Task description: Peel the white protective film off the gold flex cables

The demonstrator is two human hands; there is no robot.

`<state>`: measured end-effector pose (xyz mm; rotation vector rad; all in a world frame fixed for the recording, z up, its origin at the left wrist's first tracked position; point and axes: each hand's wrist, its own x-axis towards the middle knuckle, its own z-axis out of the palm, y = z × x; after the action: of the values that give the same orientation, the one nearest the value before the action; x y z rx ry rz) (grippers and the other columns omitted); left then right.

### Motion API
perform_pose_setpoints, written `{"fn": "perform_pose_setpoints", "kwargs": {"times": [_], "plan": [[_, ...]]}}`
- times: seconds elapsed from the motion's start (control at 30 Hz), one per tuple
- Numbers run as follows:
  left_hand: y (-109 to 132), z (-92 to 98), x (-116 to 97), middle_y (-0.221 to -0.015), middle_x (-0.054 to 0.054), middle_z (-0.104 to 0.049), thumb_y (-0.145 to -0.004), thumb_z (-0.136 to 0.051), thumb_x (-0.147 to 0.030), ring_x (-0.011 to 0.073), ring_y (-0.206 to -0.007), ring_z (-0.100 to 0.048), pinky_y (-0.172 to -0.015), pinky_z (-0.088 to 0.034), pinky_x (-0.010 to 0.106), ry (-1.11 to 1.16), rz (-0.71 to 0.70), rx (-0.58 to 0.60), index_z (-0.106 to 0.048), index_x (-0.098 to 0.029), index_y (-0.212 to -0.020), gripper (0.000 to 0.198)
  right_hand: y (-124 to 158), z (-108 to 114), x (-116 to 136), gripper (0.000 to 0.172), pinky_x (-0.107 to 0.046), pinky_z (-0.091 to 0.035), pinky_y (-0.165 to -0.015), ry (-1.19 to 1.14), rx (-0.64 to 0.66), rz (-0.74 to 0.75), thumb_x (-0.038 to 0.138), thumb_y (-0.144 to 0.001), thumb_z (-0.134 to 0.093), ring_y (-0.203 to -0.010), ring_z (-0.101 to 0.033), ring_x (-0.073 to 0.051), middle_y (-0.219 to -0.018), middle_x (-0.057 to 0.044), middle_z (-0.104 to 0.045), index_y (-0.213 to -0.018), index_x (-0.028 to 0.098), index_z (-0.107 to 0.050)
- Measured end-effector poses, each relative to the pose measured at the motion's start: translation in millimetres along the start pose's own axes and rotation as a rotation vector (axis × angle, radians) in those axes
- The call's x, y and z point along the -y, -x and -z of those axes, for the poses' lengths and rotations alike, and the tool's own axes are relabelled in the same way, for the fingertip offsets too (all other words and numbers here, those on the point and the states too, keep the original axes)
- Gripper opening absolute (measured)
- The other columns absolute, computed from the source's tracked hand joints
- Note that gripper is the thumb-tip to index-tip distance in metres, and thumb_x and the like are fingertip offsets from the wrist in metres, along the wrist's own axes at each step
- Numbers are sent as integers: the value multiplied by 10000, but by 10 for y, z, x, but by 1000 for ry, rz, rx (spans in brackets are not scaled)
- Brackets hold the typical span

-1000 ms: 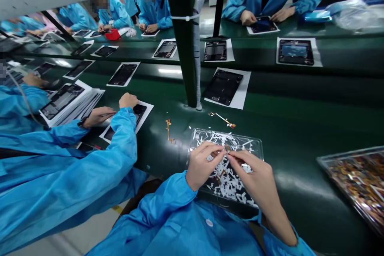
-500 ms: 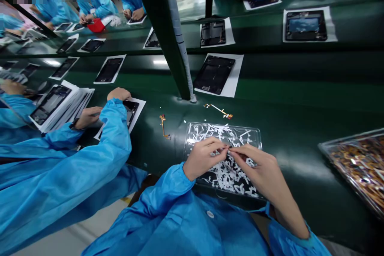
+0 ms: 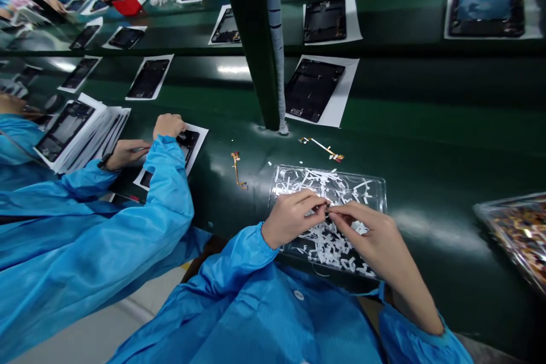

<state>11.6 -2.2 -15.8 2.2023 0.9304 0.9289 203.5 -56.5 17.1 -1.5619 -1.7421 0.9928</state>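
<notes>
Peeling step at the table [image 3: 426, 142]. The left hand [image 3: 290, 217] and right hand [image 3: 375, 239] meet over the clear tray [image 3: 377, 190] of white paper scraps [image 3: 328, 242], their fingers [image 3: 313, 205] narrowed in a pinch on a small part [image 3: 327, 209], too small to identify. Judged best practice: hold it low over the tray so peeled backing drops inside, pulling slowly. Two gold flex strips [image 3: 238, 170] lie at 10 and 12 o'clock of the tray; a co-worker's sleeve [image 3: 170, 193] lies at 9 o'clock.
</notes>
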Motion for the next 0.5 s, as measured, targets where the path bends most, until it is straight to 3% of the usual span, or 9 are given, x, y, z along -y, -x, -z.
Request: {"fn": "perform_pose_setpoints", "kwargs": {"times": [0.2,0.3,0.4,0.5], "plan": [[18,66,51,-883,45,-693,-976,-515,-188,151,-767,-645,-732,-531,281,22,184,45,-695,-177,-933,185,-12,90,-59,237,-337,-526,-673,-31,-28,-142,465,-947,-596,-766,-680,-209,-880,-32,-737,-946,261,-715],[-20,117,9,-937,58,-695,-1005,-548,-286,160,-820,-658,-726,-541,271,222,276,84,-702,-179,-985,188,-25,113,-49,270,-329,-521,-637,-55,5,-161,487,-944,-591,-724,-671,-199,-851,-31,-738,-990,266,-739],[-63,134,-51,-1008,63,-706,-995,-600,-342,160,-860,-672,-700,-552,255,397,300,124,-714,-196,-1063,197,-35,95,-22,275,-318,-521,-628,-81,21,-154,480,-935,-611,-728,-670,-192,-859,-35,-741,-1028,267,-757],[-72,106,-85,-981,63,-720,-1018,-566,-326,160,-869,-674,-699,-559,256,339,290,60,-721,-196,-1040,204,-22,77,-39,260,-299,-536,-627,-156,-41,-193,481,-896,-672,-703,-671,-177,-838,-32,-744,-1001,263,-766]]}}
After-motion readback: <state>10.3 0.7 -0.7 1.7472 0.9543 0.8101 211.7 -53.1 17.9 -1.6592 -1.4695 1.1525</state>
